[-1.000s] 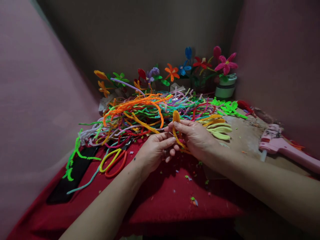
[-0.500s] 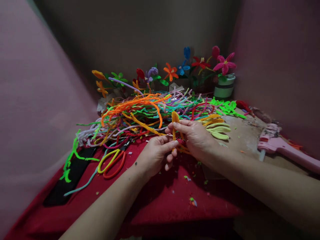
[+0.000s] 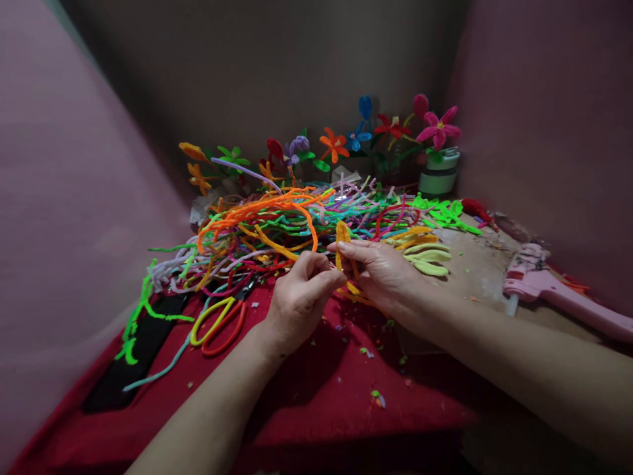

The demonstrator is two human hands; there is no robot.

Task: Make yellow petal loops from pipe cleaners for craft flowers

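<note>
A yellow-orange pipe cleaner (image 3: 343, 232), bent into a narrow petal-like loop, stands upright between my hands. My right hand (image 3: 383, 269) pinches it near the middle between thumb and fingers. At its lower end my left hand (image 3: 302, 293) is closed in a pinch, the thumb and forefinger meeting on the pipe cleaner; the curled fingers partly hide the grip. Just behind lies a big heap of mixed-colour pipe cleaners (image 3: 257, 214). Pale yellow petal loops (image 3: 429, 256) rest beyond my right hand.
Red-and-yellow-handled scissors (image 3: 222, 326) and a black phone-like slab (image 3: 111, 379) lie at left on the red cloth (image 3: 316, 409). A pink glue gun (image 3: 558, 290) rests at right. Pipe-cleaner flowers (image 3: 333, 144) and a pale green pot (image 3: 439, 177) stand along the back.
My left hand has turned and its fingers have curled in more tightly at the lower end of the yellow-orange loop. My right hand keeps its pinch. The whole view has shifted slightly.
</note>
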